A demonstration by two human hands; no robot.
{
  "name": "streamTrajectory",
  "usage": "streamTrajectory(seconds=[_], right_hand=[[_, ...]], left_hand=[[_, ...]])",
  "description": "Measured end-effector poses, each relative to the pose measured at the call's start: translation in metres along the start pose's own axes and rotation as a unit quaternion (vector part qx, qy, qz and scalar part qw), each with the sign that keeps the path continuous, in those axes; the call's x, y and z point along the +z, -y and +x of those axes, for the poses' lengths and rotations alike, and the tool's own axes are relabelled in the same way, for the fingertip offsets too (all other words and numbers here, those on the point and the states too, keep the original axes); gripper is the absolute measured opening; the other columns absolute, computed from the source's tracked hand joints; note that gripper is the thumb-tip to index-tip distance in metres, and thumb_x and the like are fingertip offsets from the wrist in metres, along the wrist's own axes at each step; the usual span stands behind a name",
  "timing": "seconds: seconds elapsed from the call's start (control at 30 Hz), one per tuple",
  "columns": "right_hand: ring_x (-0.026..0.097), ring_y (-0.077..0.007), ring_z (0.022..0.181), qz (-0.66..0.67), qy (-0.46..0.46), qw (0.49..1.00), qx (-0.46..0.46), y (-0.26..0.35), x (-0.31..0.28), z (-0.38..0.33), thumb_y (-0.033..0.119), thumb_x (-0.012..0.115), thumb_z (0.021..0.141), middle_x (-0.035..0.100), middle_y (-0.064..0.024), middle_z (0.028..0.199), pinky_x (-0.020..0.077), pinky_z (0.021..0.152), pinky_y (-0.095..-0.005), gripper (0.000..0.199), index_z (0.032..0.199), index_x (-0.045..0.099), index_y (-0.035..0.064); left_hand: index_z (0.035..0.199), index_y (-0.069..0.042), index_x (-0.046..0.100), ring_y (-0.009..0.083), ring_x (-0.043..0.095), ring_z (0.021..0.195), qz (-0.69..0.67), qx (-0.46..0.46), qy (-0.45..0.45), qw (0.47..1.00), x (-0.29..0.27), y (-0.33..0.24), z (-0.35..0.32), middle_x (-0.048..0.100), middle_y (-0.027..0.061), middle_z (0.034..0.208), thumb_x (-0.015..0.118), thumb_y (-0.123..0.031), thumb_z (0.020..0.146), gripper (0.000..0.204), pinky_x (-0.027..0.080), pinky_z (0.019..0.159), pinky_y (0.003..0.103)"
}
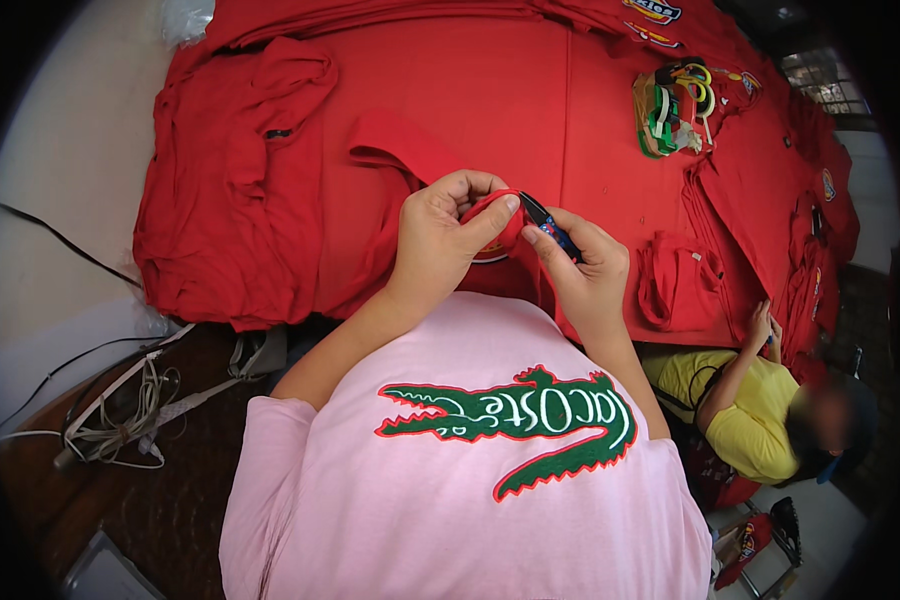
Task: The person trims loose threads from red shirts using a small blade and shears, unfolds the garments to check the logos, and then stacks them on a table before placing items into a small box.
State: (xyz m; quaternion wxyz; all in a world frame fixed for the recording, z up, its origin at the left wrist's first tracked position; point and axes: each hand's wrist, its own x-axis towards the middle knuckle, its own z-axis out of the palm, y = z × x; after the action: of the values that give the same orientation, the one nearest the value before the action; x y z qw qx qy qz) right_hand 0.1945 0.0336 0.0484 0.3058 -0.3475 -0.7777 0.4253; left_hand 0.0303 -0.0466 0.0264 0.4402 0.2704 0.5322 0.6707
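Observation:
Between finger and thumb, my left hand [445, 225] pinches the edge of a red garment [511, 236], lifted just above the table in front of my chest. In my right hand [592, 270] is a pair of thread snips [540, 213] with dark blades and a blue handle. The blade tips point up and left and meet the red cloth right by my left thumb. Whether they cut a thread there is too small to tell. Part of the garment hangs below my hands, and a loose red fold [400, 143] lies beyond my left hand.
Heaped red garments [235, 190] cover the table's left side. A small tray [660, 120] at the far right holds yellow-handled scissors and green items. A folded red piece [678, 280] lies right of my hands. A person in yellow [750, 410] works at the right edge. Cables [135, 410] tangle at lower left.

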Motion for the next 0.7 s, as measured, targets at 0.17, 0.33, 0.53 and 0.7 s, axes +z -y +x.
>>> streamTrajectory(seconds=[0.17, 0.33, 0.53, 0.7], right_hand=[[0.057, -0.0052, 0.067, 0.107, 0.051, 0.987, 0.112, -0.003, -0.006, 0.000, 0.010, 0.081, 0.090, 0.068, -0.0014, 0.074, 0.0444, 0.060, -0.0223, 0.019, 0.105, 0.078, -0.0007], [0.058, -0.0053, 0.069, 0.099, 0.049, 0.989, 0.096, -0.003, -0.007, 0.003, 0.010, 0.081, 0.090, 0.069, -0.0022, 0.076, 0.0451, 0.061, -0.0226, 0.019, 0.105, 0.078, -0.0002], [0.059, -0.0062, 0.071, 0.043, 0.035, 0.998, 0.040, -0.005, -0.005, 0.004, 0.010, 0.081, 0.089, 0.071, -0.0049, 0.079, 0.0466, 0.062, -0.0238, 0.019, 0.104, 0.078, -0.0007], [0.060, -0.0062, 0.072, 0.068, 0.090, 0.990, 0.078, -0.001, -0.014, 0.011, 0.011, 0.080, 0.090, 0.069, -0.0027, 0.078, 0.0472, 0.064, -0.0236, 0.019, 0.104, 0.077, -0.0016]], left_hand=[[0.107, 0.003, 0.070, 0.0038, 0.063, 0.084, 0.002, 0.021, 0.029, 0.999, -0.004, 0.003, 0.000, 0.071, 0.0022, 0.096, 0.072, -0.004, 0.097, 0.012, 0.051, 0.074, 0.018], [0.107, 0.002, 0.070, 0.0045, 0.064, 0.085, 0.010, 0.018, 0.041, 0.999, -0.009, 0.006, 0.002, 0.071, 0.0018, 0.095, 0.073, -0.005, 0.097, 0.012, 0.052, 0.076, 0.020], [0.105, 0.000, 0.071, 0.0038, 0.064, 0.085, 0.025, -0.008, 0.035, 0.999, -0.012, 0.003, 0.007, 0.071, 0.0002, 0.092, 0.074, -0.004, 0.096, 0.011, 0.053, 0.077, 0.020], [0.105, 0.000, 0.071, 0.0031, 0.063, 0.083, 0.031, -0.017, 0.047, 0.998, -0.011, -0.002, 0.005, 0.070, -0.0006, 0.093, 0.074, -0.003, 0.095, 0.011, 0.050, 0.074, 0.019]])
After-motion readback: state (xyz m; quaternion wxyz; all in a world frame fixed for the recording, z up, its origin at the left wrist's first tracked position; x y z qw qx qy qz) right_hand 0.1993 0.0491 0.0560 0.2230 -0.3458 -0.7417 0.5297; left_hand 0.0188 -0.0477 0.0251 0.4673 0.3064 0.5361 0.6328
